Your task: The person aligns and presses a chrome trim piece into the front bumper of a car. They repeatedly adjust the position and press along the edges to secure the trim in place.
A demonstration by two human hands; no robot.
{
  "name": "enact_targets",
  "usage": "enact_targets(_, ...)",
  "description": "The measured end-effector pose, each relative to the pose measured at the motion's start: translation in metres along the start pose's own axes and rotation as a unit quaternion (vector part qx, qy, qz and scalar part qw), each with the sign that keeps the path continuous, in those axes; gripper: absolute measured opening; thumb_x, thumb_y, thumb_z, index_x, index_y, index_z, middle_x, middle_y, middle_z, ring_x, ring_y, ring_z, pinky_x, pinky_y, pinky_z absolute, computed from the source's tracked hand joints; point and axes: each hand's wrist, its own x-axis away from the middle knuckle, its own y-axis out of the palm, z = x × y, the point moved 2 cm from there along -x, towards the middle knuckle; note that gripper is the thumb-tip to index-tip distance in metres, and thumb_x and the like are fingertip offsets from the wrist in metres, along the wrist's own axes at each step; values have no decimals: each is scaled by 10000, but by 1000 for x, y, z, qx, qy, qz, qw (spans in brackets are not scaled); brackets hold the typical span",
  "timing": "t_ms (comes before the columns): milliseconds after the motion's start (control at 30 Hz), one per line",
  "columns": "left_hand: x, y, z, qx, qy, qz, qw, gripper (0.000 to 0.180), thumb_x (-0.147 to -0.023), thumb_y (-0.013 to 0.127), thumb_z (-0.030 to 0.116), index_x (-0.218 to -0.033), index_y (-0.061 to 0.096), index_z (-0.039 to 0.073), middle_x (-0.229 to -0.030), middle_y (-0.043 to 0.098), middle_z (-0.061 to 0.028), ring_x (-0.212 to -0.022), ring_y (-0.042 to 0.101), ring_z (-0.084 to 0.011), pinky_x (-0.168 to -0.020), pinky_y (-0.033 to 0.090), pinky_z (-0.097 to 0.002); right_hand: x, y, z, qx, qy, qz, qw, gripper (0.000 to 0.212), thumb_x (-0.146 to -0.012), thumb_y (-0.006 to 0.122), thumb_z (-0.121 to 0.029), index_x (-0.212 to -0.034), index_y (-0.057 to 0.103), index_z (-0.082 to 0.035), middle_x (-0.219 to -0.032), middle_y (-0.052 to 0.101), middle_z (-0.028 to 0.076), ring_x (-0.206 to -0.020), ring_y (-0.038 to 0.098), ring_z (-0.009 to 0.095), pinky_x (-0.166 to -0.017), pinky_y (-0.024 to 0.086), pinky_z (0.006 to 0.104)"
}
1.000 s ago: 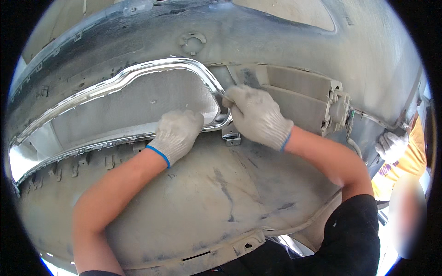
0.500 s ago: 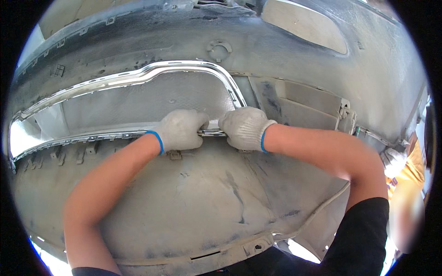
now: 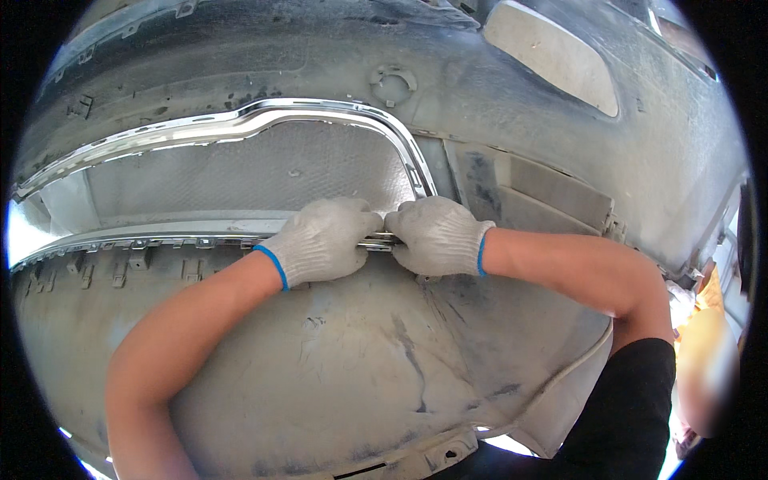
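A shiny chrome trim frame point(image 3: 240, 122) lines a wide opening in a large, dusty grey car bumper point(image 3: 336, 344), whose inner face is toward me. My left hand point(image 3: 324, 238), in a whitish knit glove with a blue cuff, is closed on the frame's lower bar. Close to its right, my right hand point(image 3: 440, 234), gloved alike, grips the same bar near the frame's lower right corner. A short piece of bar shows between the two hands. Both sets of fingertips are partly hidden behind the bar and gloves.
Several clip tabs point(image 3: 140, 258) line the opening's lower edge at left. A second opening point(image 3: 552, 56) lies at upper right, and a round ring mount point(image 3: 394, 82) sits above the frame. Another person in yellow point(image 3: 710, 320) is at the far right.
The whole view has shifted slightly, with the bumper's upper right opening now lower and further right. My hands stay on the lower bar and have come a little closer together.
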Motion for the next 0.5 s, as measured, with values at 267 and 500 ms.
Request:
enact_targets(267, 1, 6, 8, -42, -3, 33, 999, 310, -769, 670, 150, -1053, 681, 26, -1036, 665, -179, -997, 657, -376, -889, 536, -481, -5, -7, -4, -2, 29, -26, 999, 322, -894, 597, -289, -983, 673, 10, -936, 688, 222, -916, 681, 381, -834, 537, 487)
enact_targets(500, 0, 7, 2, 0, 3, 31, 999, 265, -760, 661, 137, -998, 665, 18, -1046, 663, -180, -1017, 653, -385, -889, 539, -489, -3, 4, -2, 11, 19, 36, 999, 267, -880, 568, -234, -867, 710, -9, -830, 706, 215, -810, 701, 384, -797, 552, 497)
